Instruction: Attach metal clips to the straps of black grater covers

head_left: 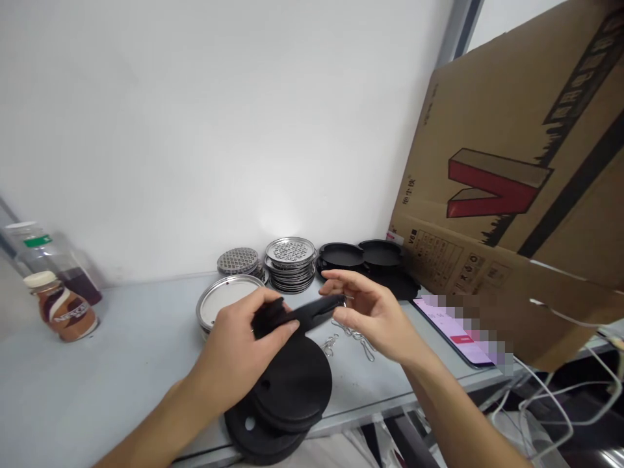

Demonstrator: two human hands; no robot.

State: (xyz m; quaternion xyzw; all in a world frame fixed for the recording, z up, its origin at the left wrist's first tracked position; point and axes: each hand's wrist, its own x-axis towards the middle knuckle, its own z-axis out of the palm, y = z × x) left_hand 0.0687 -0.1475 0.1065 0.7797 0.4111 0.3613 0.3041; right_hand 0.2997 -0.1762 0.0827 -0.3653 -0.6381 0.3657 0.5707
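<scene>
My left hand [238,344] is closed on a black plastic disc-like part [312,313], held nearly edge-on above the table. At its right end, my right hand [373,315] pinches a small metal clip [345,300]; the fingers hide most of it. Below my left hand lie stacked black round covers [297,383] at the table's front edge. Several silver wire clips [363,344] are scattered on the table under my right hand. Behind the left hand sits a stack of round metal plates with a pale top [224,299].
At the back stand stacks of perforated metal discs [291,250] and round black trays [341,253]. A phone [453,335] lies at the right beside a large cardboard box [502,195]. White cables [560,416] hang below. Bottles [65,309] stand at the left.
</scene>
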